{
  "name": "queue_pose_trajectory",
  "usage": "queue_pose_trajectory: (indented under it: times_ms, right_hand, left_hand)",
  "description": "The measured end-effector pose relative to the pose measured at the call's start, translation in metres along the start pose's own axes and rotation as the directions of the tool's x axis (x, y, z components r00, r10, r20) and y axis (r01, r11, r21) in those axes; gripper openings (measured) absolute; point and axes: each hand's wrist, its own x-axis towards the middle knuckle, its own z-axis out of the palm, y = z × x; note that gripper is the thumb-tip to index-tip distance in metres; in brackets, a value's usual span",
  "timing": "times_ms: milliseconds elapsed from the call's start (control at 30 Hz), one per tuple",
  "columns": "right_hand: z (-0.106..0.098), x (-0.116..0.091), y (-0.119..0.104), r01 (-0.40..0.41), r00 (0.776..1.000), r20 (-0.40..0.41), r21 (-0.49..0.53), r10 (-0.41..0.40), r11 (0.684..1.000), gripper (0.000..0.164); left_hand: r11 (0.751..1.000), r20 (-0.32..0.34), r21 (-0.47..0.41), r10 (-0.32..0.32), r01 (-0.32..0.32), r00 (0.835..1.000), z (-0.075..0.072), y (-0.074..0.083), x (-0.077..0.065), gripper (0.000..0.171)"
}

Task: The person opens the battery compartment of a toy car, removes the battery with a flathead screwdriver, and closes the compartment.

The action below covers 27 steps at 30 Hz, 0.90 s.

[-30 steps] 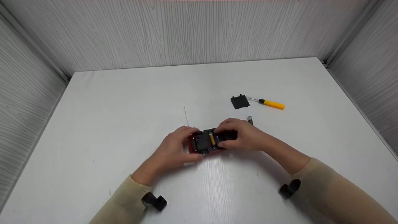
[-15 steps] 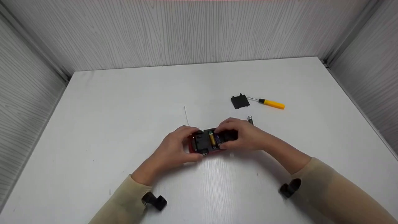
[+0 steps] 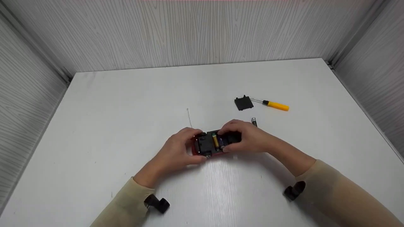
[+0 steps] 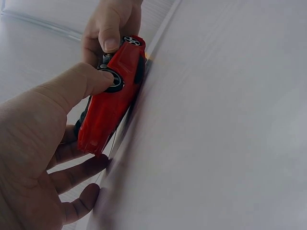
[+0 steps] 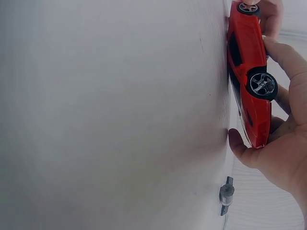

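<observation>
A red toy car lies upside down on the table, its black underside facing up with the battery compartment uncovered. My left hand grips one end, thumb on a wheel and fingers on the far side. Inside the compartment sits a gold battery with a green end. Beside it is a dark purple battery, with the thumb and index finger of my right hand at its two ends. The right palm covers the other end of the car in the head view.
Behind the car lie a black battery cover and a screwdriver with a yellow handle. A dark cylinder with a silver end, partly hidden, lies behind my right hand. A thin wire antenna sticks out from the car.
My right thumb has shifted slightly to the right, and more of the purple battery shows. The left hand and the car stay in place.
</observation>
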Motion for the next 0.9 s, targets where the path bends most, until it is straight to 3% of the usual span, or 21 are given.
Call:
queue_pose_trajectory:
  times_ms: [900]
  right_hand:
    - [-0.0023, -0.0028, -0.0028, -0.029, 0.998, 0.050, 0.030, 0.028, 0.999, 0.038]
  left_hand:
    - [1.000, 0.008, 0.002, -0.017, 0.017, 1.000, -0.0008, 0.0000, -0.0009, 0.069]
